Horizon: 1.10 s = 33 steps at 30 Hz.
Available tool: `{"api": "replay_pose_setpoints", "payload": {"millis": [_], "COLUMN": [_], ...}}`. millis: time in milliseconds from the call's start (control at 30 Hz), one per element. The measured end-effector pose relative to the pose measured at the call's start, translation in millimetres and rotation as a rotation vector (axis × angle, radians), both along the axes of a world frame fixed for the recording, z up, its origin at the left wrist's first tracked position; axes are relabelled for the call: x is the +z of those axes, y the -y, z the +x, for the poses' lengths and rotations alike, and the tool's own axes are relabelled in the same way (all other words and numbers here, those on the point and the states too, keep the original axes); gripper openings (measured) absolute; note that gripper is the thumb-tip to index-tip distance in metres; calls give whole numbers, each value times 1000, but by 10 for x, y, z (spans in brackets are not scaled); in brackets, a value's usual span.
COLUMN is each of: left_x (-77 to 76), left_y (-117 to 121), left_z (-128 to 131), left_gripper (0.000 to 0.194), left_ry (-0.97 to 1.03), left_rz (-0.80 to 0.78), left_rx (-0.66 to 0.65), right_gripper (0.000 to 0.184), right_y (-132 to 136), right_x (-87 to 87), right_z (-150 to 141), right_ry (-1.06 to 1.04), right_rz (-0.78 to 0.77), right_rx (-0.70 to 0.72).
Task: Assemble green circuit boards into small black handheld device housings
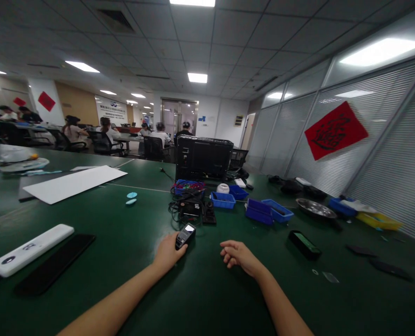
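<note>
My left hand rests on the green table and grips a small black handheld device with a lit screen, thumb along its side. My right hand lies on the table a little to the right, fingers curled loosely inward, holding nothing that I can see. Just beyond the device sits a black box with tangled cables.
A white remote-like bar and a black slab lie at left. Blue bins, a baseball, a black case, a metal bowl and a dark phone-like block stand ahead and right. People sit at far desks.
</note>
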<state>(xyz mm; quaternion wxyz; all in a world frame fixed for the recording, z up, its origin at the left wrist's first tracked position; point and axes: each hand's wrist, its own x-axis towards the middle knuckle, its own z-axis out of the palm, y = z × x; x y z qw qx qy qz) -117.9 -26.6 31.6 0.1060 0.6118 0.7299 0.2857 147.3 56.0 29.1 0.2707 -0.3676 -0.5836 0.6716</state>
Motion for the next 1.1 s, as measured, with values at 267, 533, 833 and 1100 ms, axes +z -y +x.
{"api": "replay_pose_setpoints", "payload": {"millis": [267, 533, 833, 1100], "left_x": [-131, -230, -258, -212], "left_y": [-241, -319, -375, -350], "left_z": [812, 1223, 1100, 1081], "left_gripper": [45, 71, 41, 28], "left_ry": [29, 83, 192, 247], "left_rz": [106, 115, 134, 88], "left_rx": [-75, -356, -363, -363], "right_gripper": [28, 29, 61, 34], "right_y": [-61, -185, 31, -58], "right_x": [-98, -94, -52, 159], "right_z": [-23, 24, -111, 206], "right_ry": [-9, 265, 948, 1161], "right_rz": [30, 378, 787, 567], "right_rx": [-81, -446, -444, -542]}}
